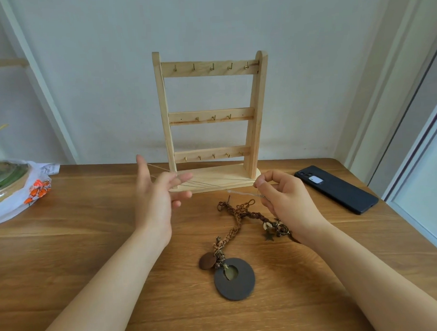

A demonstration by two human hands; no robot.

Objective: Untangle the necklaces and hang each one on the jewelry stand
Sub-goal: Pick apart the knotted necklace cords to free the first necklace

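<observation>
A thin pale necklace [243, 193] is held clear of the desk [90, 246], stretched between both hands. The left hand [158, 193] is open, its fingers straight and spread, and the strand is draped across them. This is judged to keep the loop wide and free of knots. The right hand [286, 200] is closed in a pinch on the other end of the strand, so tension is kept on it.

The jewelry stand [211, 115] is placed upright at 12 o'clock, against the wall, with its base just beyond the hands. No necklace is seen on any of its hooks [212, 66].

The brown braided necklaces [236, 214] are left lying at 6 o'clock of the stretched strand. They are partly covered by the right wrist, and a dark disc pendant [242, 287] lies nearest the person. Whether they are still knotted together cannot be told.

Open room is noted between the hands and the top rail. A phone [336, 189] lies at 3 o'clock, near the right desk edge. A plastic bag [38, 190] lies at 9 o'clock. Both are well apart from the lifting path.
</observation>
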